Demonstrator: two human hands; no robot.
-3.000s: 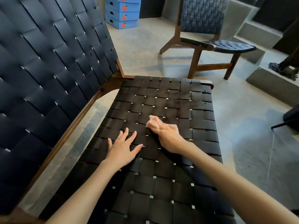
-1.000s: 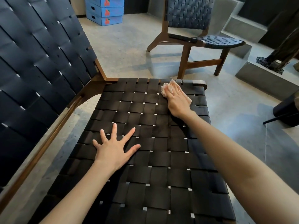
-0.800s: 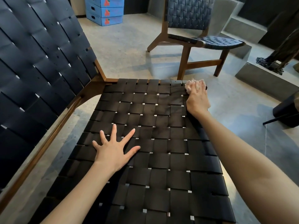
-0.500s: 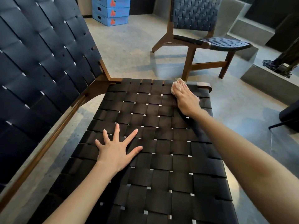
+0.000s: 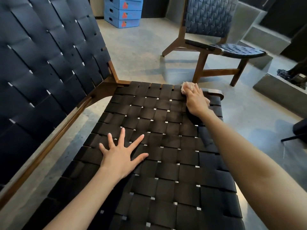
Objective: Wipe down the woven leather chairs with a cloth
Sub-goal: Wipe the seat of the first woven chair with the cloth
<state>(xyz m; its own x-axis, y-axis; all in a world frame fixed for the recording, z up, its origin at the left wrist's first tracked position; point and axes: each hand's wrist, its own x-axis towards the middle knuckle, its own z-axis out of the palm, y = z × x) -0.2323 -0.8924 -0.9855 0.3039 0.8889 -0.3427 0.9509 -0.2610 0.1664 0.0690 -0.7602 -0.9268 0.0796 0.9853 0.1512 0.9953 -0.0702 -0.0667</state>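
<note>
Near chair (image 5: 49, 67) fills left. My left hand (image 5: 122, 156) braces on seat (image 5: 166, 171), grip wide, fingers splayed, holding nothing. Right hand (image 5: 196, 101) at seat's far right corner, grip flat, fingers pressing cloth (image 5: 186, 86) down. Rest of far edge lies left of cloth; right hand nearer. Far chair (image 5: 216, 30) beyond. Count: two chairs, one cloth.
</note>
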